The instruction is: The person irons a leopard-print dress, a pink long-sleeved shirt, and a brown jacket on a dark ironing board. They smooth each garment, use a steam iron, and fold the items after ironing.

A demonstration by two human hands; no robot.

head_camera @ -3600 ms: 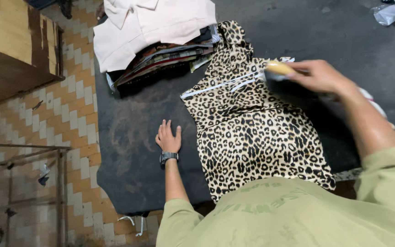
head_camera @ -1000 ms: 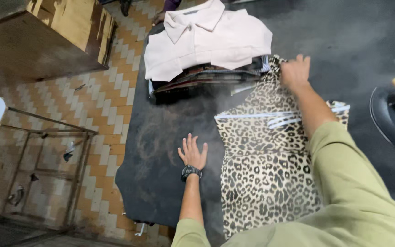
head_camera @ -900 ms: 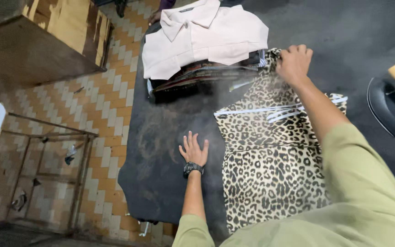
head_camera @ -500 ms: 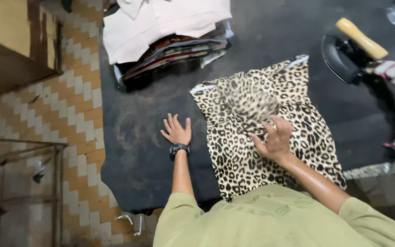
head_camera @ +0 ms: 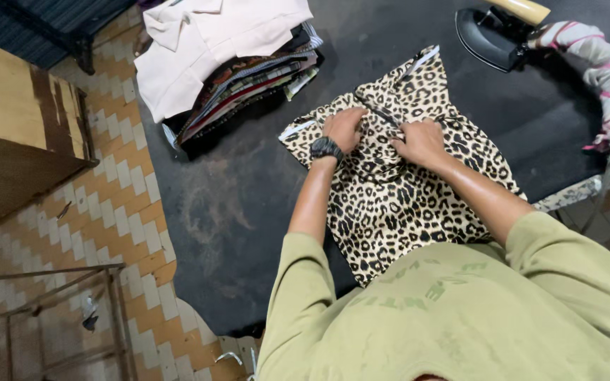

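Note:
A leopard-print garment (head_camera: 404, 197) lies spread on a dark ironing surface (head_camera: 241, 204). Both of my hands rest on its upper middle. My left hand (head_camera: 344, 128), with a black wristwatch, pinches a fold of the fabric. My right hand (head_camera: 418, 141) grips the cloth beside it, the two hands almost touching. A ridge of bunched fabric runs between them. The garment's white-edged hem points toward the far side.
A stack of folded clothes (head_camera: 248, 77) topped by a pale pink shirt (head_camera: 213, 35) sits at the far left of the surface. A black iron with a wooden handle (head_camera: 499, 32) stands at the far right, beside a cloth-wrapped cord (head_camera: 601, 70). A wooden cabinet (head_camera: 15, 134) and patterned tiled floor (head_camera: 114, 212) lie left.
My left hand has moved off the bare surface onto the garment. My right hand has slid up the cloth to meet it, and both now gather fabric.

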